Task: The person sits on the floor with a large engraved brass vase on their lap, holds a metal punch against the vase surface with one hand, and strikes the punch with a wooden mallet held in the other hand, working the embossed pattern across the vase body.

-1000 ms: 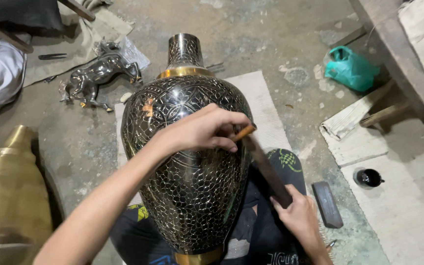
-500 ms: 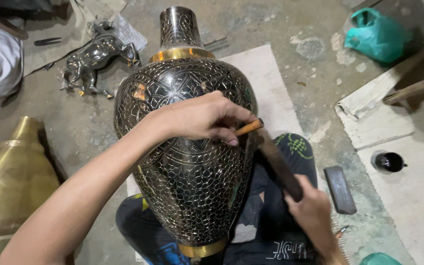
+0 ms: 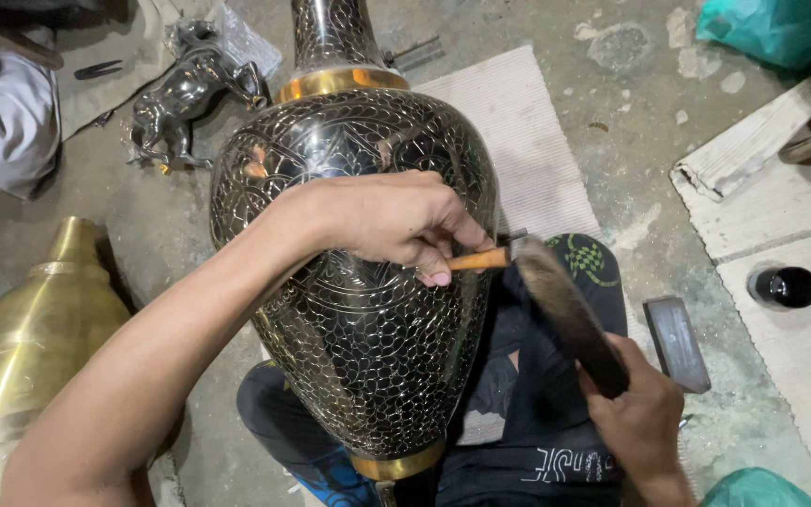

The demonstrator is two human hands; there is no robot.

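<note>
In the head view, a large black vase (image 3: 354, 282) with fine engraved scale patterns and brass bands lies across the person's lap in the middle of the frame, its neck pointing to the top edge and its base near the bottom centre. The left hand (image 3: 391, 221) rests on the vase's upper belly, fingers curled and pressed together around a small orange-handled chisel (image 3: 476, 260) whose tip meets the vase's right flank. The right hand (image 3: 640, 418), at the lower right, is closed in a fist around the end of a dark wooden mallet (image 3: 565, 314), whose head touches the chisel's end. Just right of that hand a flat grey block (image 3: 676, 343) lies on the floor, and further right a small black pot (image 3: 786, 286) stands on a pale mat. In the upper left a dark metal horse figure (image 3: 190, 94) stands on the floor; at the left edge lies a plain brass vase (image 3: 35, 347).
</note>
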